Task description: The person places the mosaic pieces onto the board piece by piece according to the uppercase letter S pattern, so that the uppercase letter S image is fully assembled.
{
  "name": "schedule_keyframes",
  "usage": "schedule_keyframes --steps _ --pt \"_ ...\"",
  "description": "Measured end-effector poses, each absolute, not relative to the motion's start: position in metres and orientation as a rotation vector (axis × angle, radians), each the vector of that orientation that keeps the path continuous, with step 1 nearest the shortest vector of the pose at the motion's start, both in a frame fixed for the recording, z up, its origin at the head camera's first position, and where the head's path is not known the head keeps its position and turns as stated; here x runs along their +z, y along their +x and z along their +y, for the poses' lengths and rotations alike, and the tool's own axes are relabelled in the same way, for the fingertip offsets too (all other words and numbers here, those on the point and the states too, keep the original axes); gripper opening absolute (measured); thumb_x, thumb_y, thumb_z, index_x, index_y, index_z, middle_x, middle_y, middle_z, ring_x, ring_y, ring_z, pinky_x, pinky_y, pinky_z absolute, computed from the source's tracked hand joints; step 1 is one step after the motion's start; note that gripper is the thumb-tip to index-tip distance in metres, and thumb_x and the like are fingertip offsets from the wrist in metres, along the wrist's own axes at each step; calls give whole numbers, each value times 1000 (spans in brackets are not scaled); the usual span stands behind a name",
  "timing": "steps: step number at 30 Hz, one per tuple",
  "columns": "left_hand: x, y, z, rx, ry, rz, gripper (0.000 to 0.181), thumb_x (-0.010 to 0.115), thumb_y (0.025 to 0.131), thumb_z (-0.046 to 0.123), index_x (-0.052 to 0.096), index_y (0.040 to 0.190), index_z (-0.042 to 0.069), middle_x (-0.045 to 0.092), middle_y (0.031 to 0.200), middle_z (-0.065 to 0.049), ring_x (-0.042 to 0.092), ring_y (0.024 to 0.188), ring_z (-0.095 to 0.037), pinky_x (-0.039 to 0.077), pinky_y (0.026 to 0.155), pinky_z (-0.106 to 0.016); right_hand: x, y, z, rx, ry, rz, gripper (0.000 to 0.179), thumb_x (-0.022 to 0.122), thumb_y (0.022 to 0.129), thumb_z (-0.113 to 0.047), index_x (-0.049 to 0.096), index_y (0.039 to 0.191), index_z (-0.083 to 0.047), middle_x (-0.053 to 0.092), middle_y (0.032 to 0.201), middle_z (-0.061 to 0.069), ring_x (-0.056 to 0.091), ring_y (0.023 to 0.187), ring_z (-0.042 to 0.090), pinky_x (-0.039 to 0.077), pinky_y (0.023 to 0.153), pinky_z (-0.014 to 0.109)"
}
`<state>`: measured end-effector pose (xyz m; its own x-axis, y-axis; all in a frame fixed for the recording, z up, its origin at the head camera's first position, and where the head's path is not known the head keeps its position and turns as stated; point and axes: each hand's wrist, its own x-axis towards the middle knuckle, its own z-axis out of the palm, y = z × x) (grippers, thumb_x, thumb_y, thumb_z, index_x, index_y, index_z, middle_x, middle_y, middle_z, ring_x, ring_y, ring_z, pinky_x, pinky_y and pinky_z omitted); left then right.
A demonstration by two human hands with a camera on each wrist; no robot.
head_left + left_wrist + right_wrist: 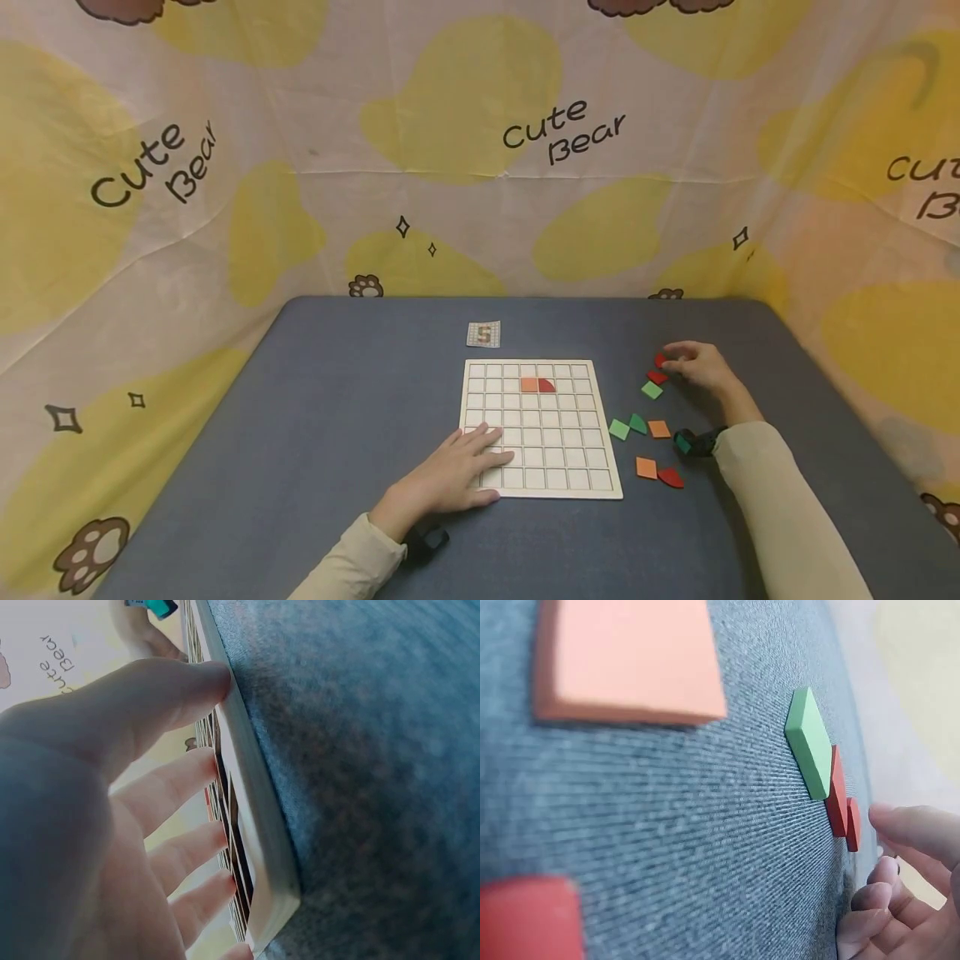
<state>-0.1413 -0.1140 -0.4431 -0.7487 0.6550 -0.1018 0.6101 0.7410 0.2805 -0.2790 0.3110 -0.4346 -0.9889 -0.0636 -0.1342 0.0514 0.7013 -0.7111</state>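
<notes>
My left hand [457, 471] lies spread over the lower left of a white grid board [555, 492]. In the left wrist view, its thumb [202, 682] touches the board's edge and the fingers reach over the grid. At the far right, my right hand [701, 367] has bent fingers beside a red piece [660, 360]. That piece lies flat in the right wrist view, with a fingertip [883, 816] close to it; contact is unclear. Another red piece [657, 377] and a light green square [652, 390] lie nearer. An orange square [529, 384] and a red quarter-round piece [547, 386] sit side by side on the grid.
Right of the board lie a light green square [618, 429], a dark green quarter-round [637, 424], two orange squares [658, 429] and a red quarter-round [671, 477]. A small pattern card [483, 334] lies behind the board on the blue-grey table [337, 375]. Printed cloth [450, 108] hangs behind.
</notes>
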Motion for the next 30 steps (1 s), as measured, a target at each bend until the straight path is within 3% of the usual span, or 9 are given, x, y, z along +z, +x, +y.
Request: schedule_keyframes --steps 12,22,30 --pt "-442 -141 -114 345 1001 2735 54 60 92 41 49 142 25 36 157 -8 29 149 -31 29 117 -57 -434 -288 313 -912 -120 2748 49 59 92 -12 46 135 8 60 86 14 53 73 18 43 62 26" --pt "-444 -141 -114 315 992 2745 54 59 92 44 48 142 28 34 158 -6 28 150 -29 28 118 -56 -438 -287 314 -888 -72 2809 42 59 91 -11 54 128 7 59 87 16 50 73 19 40 61 26" --pt "-444 -141 -115 347 1009 2744 54 60 91 41 49 142 25 36 157 -8 29 149 -30 29 117 -58 -441 -285 316 -992 2 2779 44 63 91 -15 54 126 10 56 80 6 50 68 13 42 60 26"
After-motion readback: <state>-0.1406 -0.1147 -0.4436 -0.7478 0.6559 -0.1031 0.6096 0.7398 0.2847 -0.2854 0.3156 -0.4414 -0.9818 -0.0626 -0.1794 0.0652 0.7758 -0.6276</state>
